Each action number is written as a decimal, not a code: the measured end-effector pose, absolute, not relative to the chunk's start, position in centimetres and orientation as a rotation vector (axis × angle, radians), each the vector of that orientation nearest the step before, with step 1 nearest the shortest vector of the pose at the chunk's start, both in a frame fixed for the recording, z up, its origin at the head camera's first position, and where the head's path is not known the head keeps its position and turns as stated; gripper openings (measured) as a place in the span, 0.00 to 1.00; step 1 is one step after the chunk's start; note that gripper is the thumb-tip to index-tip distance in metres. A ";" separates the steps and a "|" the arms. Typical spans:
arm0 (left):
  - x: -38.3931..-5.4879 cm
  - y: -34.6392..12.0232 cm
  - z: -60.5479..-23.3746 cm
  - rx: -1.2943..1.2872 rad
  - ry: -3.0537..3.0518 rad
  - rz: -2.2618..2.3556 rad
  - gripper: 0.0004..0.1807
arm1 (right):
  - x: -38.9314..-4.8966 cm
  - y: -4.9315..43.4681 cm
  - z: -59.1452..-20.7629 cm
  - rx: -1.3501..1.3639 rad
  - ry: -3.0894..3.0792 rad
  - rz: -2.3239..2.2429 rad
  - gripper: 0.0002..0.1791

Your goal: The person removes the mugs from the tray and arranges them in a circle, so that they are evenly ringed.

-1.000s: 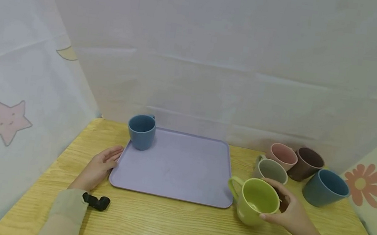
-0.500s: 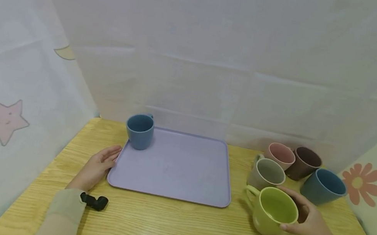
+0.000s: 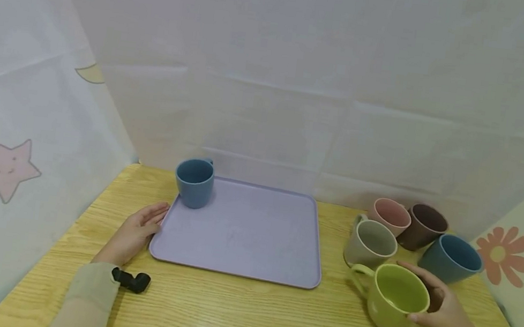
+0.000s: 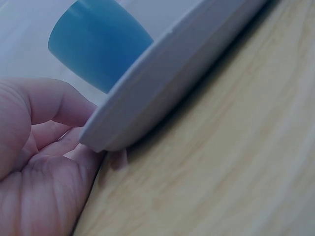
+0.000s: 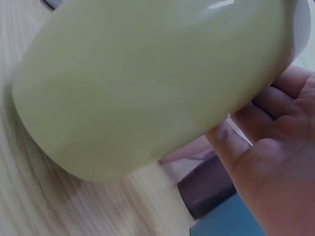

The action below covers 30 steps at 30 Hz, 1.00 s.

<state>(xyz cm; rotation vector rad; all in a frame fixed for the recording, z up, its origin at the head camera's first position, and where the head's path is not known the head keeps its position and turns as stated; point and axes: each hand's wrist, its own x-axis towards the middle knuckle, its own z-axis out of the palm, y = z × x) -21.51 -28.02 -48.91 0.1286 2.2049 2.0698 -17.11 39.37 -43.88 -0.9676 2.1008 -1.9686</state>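
Note:
My right hand [image 3: 448,314] grips a yellow-green mug [image 3: 391,308] by its side, thumb near the rim; its handle points left. The mug is tilted slightly, low at the wood table. In the right wrist view the mug's glossy body [image 5: 147,88] fills most of the frame. My left hand [image 3: 135,230] holds the left edge of a lilac tray [image 3: 244,237]. In the left wrist view its thumb meets the tray rim [image 4: 142,93] and a fingertip shows below it. A blue mug [image 3: 195,188] stands upright on the tray's far left corner.
Right of the tray stand a pale grey mug [image 3: 364,248], a pink mug [image 3: 389,218], a dark brown mug [image 3: 421,230] and another blue mug [image 3: 450,260], grouped closely. White cloth [image 3: 268,105] hangs behind the wooden table [image 3: 250,313].
My right hand has carried the yellow-green mug rightward and a little nearer, away from the tray's right corner. The left hand and the tray have stayed put.

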 end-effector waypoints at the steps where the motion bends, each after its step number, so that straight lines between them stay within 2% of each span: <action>1: -21.5 -28.0 -48.9 0.129 2.206 2.069 0.35 | -17.1 39.6 -43.9 -0.949 2.096 -1.966 0.48; 14: -21.5 -28.0 -48.9 0.145 2.209 2.072 0.35 | -18.7 42.4 -44.6 -1.071 1.901 -1.940 0.48; 30: -21.4 -28.0 -48.8 0.126 2.204 2.069 0.35 | -20.7 43.2 -46.1 -1.132 1.617 -1.975 0.47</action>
